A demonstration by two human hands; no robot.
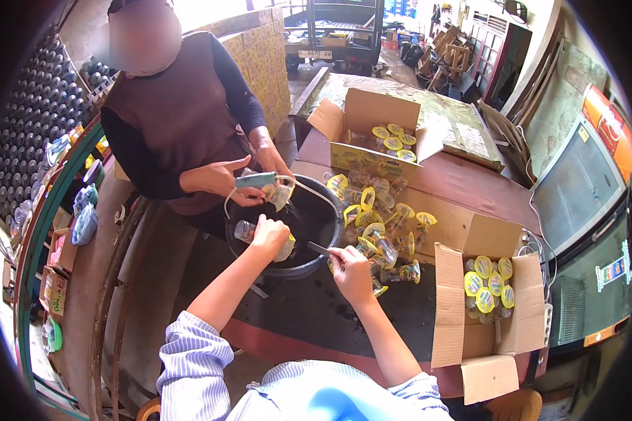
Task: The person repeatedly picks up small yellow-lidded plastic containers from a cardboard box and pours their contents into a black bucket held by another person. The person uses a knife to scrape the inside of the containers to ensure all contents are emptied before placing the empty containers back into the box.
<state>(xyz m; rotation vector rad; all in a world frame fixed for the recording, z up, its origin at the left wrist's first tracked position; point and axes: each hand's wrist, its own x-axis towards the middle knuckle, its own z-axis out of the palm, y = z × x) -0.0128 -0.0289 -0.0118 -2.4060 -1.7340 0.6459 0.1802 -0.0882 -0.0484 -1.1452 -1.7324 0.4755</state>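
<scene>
Over a dark bucket my left hand is closed round a clear plastic cup with a yellow lid, tilted on its side. My right hand pinches a short, flat, knife-like blade near the bucket's right rim, its tip pointing toward the cup and apart from it. Across the bucket, a co-worker's hands hold another yellow-lidded cup and a teal block-shaped object. Just right of the bucket lies a heap of lidded cups.
An open carton holding several yellow-lidded cups stands at the right; another carton with cups is at the back. Both rest on a dark red table. A glass-fronted cooler is at far right. Stacked cartons rise behind the co-worker.
</scene>
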